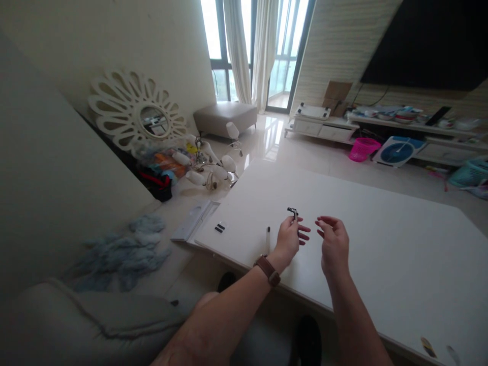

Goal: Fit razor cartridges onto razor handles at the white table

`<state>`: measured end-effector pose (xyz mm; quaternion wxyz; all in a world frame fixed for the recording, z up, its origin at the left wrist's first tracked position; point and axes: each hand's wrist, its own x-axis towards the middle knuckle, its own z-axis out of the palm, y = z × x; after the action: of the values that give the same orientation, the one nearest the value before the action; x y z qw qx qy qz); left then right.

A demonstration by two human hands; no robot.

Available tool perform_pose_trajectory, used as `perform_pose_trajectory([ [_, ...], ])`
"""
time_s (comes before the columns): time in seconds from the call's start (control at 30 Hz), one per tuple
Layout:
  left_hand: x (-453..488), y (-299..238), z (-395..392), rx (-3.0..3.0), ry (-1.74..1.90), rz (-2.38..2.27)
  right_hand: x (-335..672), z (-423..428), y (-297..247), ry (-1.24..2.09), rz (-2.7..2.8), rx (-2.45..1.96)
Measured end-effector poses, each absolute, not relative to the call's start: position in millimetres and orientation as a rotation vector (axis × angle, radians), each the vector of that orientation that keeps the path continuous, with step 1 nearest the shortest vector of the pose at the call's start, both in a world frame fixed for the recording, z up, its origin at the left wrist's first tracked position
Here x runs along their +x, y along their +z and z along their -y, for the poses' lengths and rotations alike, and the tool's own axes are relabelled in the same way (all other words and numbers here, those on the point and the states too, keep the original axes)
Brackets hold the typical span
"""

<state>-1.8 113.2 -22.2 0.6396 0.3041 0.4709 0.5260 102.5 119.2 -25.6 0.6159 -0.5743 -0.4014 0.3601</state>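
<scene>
Over the white table, my left hand is closed on a razor, its dark metallic head sticking up above the thumb. Fingers of that hand extend to the right, past the handle. My right hand is raised a short gap to the right, thumb and fingertips drawn together in a pinch toward the razor. Whatever may be between those fingertips is too small to make out. Left of my left hand is a slim pale tube with a black cap. Farther left lies a small clear packet with two dark strips.
At the table's lower right lie a yellow-and-black item and a clear piece. A grey flat box touches the left end. Beyond are a chandelier on the floor, a pink basket and a fan.
</scene>
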Motion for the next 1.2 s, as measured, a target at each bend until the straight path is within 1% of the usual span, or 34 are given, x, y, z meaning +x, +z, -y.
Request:
perform_pose_trajectory([
  [0.13, 3.9, -22.2, -114.5, 0.671, 1.193, -1.069, 106.9, -118.6, -33.1, 0.975, 0.811, -1.366],
  [0.23, 9.2, -19.7, -110.9, 0.654, 1.178, -1.035, 101.5, -115.3, -32.1, 1.087, 0.786, -1.309],
  [0.63, 24.4, -21.2, -96.4, 0.786, 1.251, -0.985, 97.0, -94.3, -16.7, 1.213, 0.792, -1.223],
  [0.73, 30.8, -16.8, -93.1, 0.776, 1.288, -1.004, 100.2, -91.7, -14.8, 1.196, 0.809, -1.233],
  [0.97, 43.1, -4.4, -80.8, 0.862, 1.338, -0.977, 112.3, -85.0, -11.3, 0.992, 0.836, -1.206],
  [1.2, 42.7, -5.9, -78.7, 1.011, 1.345, -0.994, 124.9, -77.8, 3.0, 1.024, 0.589, -1.195],
])
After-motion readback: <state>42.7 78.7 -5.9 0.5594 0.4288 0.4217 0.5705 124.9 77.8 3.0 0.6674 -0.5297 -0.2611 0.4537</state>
